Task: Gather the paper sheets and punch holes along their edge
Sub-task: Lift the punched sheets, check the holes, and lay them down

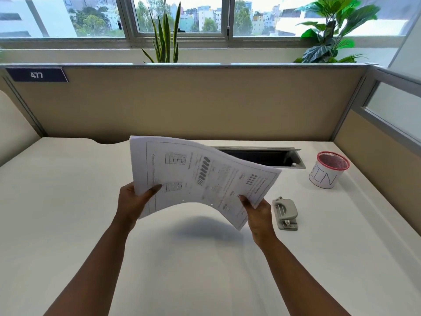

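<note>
Paper sheets (200,179) gripped above desk (68,201) by left hand (133,202) and right hand (257,212); hole punch (285,213) just right of sheets

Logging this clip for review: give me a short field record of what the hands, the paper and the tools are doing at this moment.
paper stack: held above the desk, sagging in the middle
left hand: grips stack's left edge
right hand: grips stack's right corner
hole punch: on desk, right of right hand, untouched
mesh cup: far right, labelled BIN
punching: not started
</note>
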Tool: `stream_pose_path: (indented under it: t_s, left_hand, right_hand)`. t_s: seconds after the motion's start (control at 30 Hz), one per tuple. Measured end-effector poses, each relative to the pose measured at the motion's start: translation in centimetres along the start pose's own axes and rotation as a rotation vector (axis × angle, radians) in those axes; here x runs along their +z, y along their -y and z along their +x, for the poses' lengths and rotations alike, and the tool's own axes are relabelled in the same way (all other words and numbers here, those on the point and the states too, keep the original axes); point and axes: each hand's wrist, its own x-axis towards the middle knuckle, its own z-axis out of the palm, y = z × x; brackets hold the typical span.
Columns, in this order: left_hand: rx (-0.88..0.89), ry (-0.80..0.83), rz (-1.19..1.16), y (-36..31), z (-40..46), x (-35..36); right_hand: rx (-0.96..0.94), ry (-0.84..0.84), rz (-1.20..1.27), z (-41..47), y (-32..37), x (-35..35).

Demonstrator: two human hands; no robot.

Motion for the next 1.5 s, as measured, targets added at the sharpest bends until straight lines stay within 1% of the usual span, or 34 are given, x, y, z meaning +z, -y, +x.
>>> stream_pose_path:
  t_s: [0.1, 0.23, 0.43, 0.6, 0.7, 0.77, 0.87, 0.93, 1.03, 1.1, 1.2, 1.27, 1.33, 1.43, 1.5]
  left_hand:
    - [-0.06, 0.026, -0.072, 1.0, -0.4, -0.5]
    - [-0.126, 0.008, -0.156, 2.1, -1.0, -0.6]
    - [-0.13, 0.01, -0.177, 1.9, -0.9, 0.0]
    - [-0.14, 0.111, -0.134, 2.2, -1.0, 0.0]
    - [-0.152, 0.065, -0.122, 2.4, -1.1, 0.3]
    - [-0.156, 0.031, -0.145, 2.1, -1.0, 0.5]
    - [-0.149, 0.022, -0.193, 1.6, -0.8, 0.6]
    - [-0.14, 0.001, -0.235, 1.2, -0.8, 0.7]
    - [-0.132, -0.05, -0.374, 0.7, -1.1, 1.5]
    - [-0.15, -0.09, -0.475, 0.4, -1.5, 2.6]
    - [-0.19, -0.123, -0.592, 0.1, -2.4, 4.6]
    - [-0.23, -0.135, -0.639, -0.3, -3.1, 5.8]
    - [-0.282, -0.16, -0.656, -0.5, -3.8, 6.9]
    - [-0.348, -0.201, -0.669, -0.6, -4.7, 8.1]
    - [-0.372, -0.214, -0.69, -0.7, -5.1, 8.5]
  right_hand:
    - [0.038, 0.019, -0.031, 0.0, -0.5, -0.2]
    - [0.119, 0.05, -0.068, -0.1, -1.5, -0.7]
    - [0.142, 0.032, -0.131, 0.2, -2.0, -0.7]
    - [0.169, 0.034, -0.142, 0.2, -2.3, -0.9]
    - [0.179, 0.031, -0.162, 0.2, -2.4, -0.8]
    - [0.147, 0.033, -0.201, 0.4, -1.8, -0.6]
    - [0.104, 0.009, -0.245, 0.7, -1.1, -0.4]
    - [0.142, -0.063, -0.212, 0.7, -1.0, -0.4]
    - [0.285, -0.135, -0.048, 0.2, -0.7, 0.0]
    - [0.402, -0.098, 0.078, -0.4, -0.8, 0.6]
    - [0.521, 0.055, 0.227, -1.4, -0.7, 1.5]
    - [0.522, 0.137, 0.3, -2.1, -0.3, 2.4]
    - [0.475, 0.17, 0.358, -2.6, 0.2, 3.3]
    - [0.393, 0.133, 0.349, -2.9, 1.0, 4.4]
    - [0.346, 0.072, 0.241, -3.0, 1.5, 4.6]
